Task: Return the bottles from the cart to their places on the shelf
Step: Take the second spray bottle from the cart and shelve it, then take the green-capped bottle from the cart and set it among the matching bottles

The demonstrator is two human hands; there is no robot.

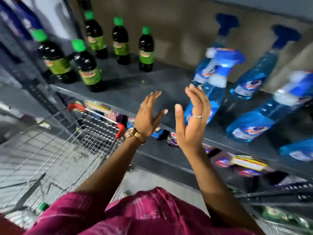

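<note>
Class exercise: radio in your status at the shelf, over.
Left hand and right hand open, empty. Dark bottles and blue spray bottles on shelf. One green cap visible in cart.

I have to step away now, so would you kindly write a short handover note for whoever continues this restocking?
Left hand: open, empty, raised in front of the shelf. Right hand: open, empty, beside the nearest blue spray bottle and not gripping it.
On the shelf: five dark green-capped bottles upright at the left, blue spray bottles at the right.
Cart: basket looks mostly empty; one green cap shows at its near bottom edge, so likely a bottle remains.
Left: check the cart, shelve that bottle with the green-capped group.
</note>
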